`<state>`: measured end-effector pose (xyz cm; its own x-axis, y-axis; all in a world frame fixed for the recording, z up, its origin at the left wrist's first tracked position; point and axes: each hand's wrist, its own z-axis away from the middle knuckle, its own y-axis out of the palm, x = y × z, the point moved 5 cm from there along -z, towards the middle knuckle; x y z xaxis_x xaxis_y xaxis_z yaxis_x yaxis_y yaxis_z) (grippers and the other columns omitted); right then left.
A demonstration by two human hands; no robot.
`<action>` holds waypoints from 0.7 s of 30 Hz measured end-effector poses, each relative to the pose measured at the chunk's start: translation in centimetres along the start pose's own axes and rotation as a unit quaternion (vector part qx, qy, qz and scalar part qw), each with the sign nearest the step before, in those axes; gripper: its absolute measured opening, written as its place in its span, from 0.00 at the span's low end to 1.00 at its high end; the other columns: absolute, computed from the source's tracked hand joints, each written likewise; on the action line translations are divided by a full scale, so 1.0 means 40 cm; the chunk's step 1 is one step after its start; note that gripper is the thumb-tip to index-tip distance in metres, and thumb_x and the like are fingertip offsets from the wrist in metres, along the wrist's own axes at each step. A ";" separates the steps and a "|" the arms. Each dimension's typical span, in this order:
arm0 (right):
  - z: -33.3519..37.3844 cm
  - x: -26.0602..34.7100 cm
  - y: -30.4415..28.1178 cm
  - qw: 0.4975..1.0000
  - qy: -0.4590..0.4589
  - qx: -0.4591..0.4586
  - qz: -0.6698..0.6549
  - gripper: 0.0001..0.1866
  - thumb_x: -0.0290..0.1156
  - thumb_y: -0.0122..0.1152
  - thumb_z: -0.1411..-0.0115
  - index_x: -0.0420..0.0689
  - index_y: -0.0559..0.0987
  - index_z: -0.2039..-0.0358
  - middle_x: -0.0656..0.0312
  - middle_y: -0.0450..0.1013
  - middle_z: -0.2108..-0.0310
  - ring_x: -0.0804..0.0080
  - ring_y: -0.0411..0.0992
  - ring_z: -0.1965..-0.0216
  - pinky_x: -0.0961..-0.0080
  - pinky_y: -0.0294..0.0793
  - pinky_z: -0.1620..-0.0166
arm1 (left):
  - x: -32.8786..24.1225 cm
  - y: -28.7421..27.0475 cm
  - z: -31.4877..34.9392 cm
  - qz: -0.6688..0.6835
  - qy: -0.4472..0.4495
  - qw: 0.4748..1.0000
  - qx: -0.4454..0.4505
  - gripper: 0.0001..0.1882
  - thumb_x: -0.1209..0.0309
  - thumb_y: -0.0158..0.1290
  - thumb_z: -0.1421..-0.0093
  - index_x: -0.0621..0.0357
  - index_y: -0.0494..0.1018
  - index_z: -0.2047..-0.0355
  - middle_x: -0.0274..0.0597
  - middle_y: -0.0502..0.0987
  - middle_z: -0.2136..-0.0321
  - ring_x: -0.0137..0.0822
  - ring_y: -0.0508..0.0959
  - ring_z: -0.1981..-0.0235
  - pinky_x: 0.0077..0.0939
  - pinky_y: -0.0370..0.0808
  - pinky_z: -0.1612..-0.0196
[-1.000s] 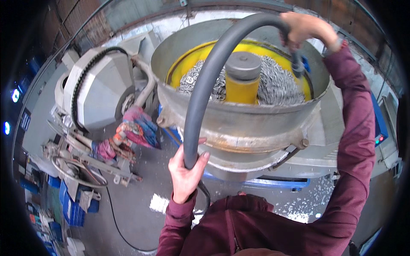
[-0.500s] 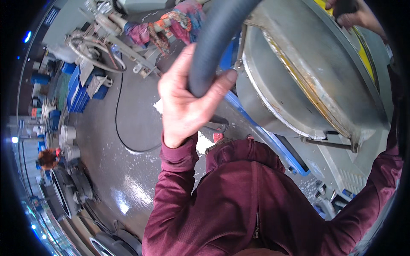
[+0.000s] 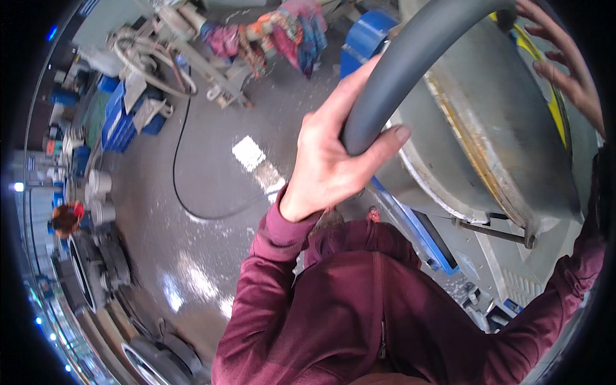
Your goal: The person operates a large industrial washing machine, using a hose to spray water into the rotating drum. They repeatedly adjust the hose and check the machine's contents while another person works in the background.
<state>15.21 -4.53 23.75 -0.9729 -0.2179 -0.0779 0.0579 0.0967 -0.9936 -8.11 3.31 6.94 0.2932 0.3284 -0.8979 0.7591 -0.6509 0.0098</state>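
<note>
My left hand (image 3: 333,154) is wrapped around the lower end of a thick black hose (image 3: 414,67), the thumb on its near side. From there the hose arches up and to the right, toward the top edge. My right hand (image 3: 568,70) is at the upper right, beside the hose's far end, with fingers spread and nothing in them. Whether a fingertip touches the hose there I cannot tell. Behind and below the hose stands a large grey metal vessel (image 3: 507,122) with a yellow-stained rim, partly covered by the hose and my left hand.
A thin black cable (image 3: 176,170) curves across the wet grey floor (image 3: 151,212). Blue crates (image 3: 115,125), white buckets (image 3: 101,183) and a frame with a wheel stand at left. Colourful cloths (image 3: 282,35) hang at the back. A blue beam (image 3: 414,234) runs below the vessel.
My left hand and the hose end have moved right, closer to the vessel. My right hand has loosened from the dark far end and spread its fingers. The view has shifted slightly.
</note>
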 end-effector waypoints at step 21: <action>0.822 -0.382 0.038 0.866 0.372 -0.302 -0.141 0.23 0.17 0.57 0.49 0.38 0.75 0.50 0.52 0.76 0.59 0.68 0.75 0.58 0.74 0.70 0.50 | 0.016 0.274 -0.197 0.073 -0.102 0.991 -0.035 0.32 0.62 0.45 0.33 0.55 0.48 0.33 0.28 0.60 0.85 0.19 0.59 0.90 0.15 0.58 0.90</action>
<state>37.53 -33.00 20.73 -0.8179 0.3486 0.4577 -0.1144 0.6812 -0.7231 4.96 1.78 9.94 0.2845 0.0846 -0.9549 0.7585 -0.6290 0.1702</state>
